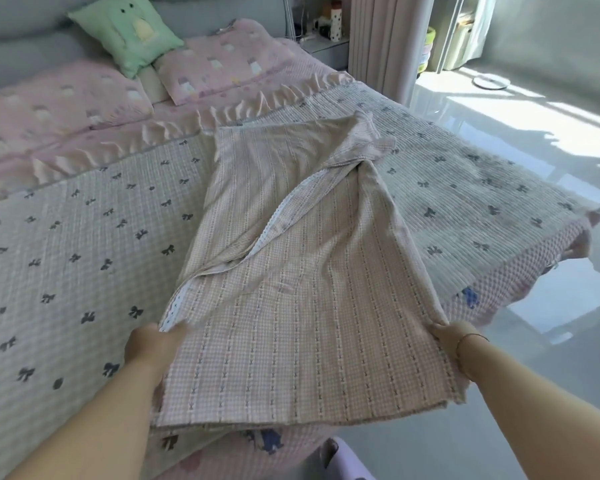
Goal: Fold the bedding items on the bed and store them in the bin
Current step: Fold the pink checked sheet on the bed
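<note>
Head view: left hand (153, 344) and right hand (447, 336) each grip a near corner of the checked sheet (291, 271), spread half-folded across the bed (66, 237), apparently pulling it taut to square the next fold; no bin identifiable.

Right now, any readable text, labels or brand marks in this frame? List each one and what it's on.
None readable.
Checked sheet gripped by left hand and right hand: woven pattern only, no text.
Bedspread: bow prints, no words.
Green cushion: a figure, no lettering.
Bottles on the shelf: too small and blurred to read.
</note>
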Motion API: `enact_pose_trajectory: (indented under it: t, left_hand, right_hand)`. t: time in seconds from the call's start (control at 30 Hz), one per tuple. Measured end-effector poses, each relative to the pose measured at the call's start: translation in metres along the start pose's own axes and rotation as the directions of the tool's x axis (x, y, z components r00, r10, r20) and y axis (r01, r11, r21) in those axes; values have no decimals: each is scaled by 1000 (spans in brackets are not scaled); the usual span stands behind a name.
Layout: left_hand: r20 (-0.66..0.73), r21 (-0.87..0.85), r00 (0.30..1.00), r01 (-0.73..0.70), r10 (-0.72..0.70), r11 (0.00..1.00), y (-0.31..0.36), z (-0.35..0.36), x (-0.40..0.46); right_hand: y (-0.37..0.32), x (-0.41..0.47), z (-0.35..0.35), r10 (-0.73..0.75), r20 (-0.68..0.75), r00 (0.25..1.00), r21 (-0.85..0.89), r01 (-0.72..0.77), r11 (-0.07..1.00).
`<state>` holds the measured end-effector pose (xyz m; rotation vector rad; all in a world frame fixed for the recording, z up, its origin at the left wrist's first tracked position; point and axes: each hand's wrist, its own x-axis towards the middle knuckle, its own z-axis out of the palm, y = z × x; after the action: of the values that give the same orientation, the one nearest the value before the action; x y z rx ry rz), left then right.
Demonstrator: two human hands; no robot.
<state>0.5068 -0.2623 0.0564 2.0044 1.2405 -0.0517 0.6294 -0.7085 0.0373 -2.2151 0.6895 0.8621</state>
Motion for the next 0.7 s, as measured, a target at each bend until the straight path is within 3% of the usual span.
enact_pose_trajectory:
  t: [0.2, 0.3, 0.4, 0.53, 0.6, 0.7]
  left_hand:
    - [12, 97, 1000, -20, 19, 995, -49, -62, 13]
    - [17, 151, 1000, 12, -15, 988, -77, -88, 28]
    - [40, 211, 998, 36, -45, 977, -88, -98, 44]
    - [155, 355, 982, 51, -112, 933, -93, -85, 69]
    - [97, 385, 991, 44, -87, 922, -86, -73, 80]
    - [102, 204, 994, -51, 30, 978, -51, -52, 87]
  right_hand:
    - [27, -51, 69, 70, 122, 990, -192, -46, 980]
    - [27, -69, 95, 138, 170, 976, -437, -51, 898]
    - [18, -78, 111, 185, 179, 966, -539, -61, 840]
    - [-1, -59, 134, 146, 52, 988, -528, -97, 844]
    - [-25, -54, 143, 49, -73, 996, -451, -77, 889]
    - [-78, -45, 155, -37, -104, 994, -391, -6, 920]
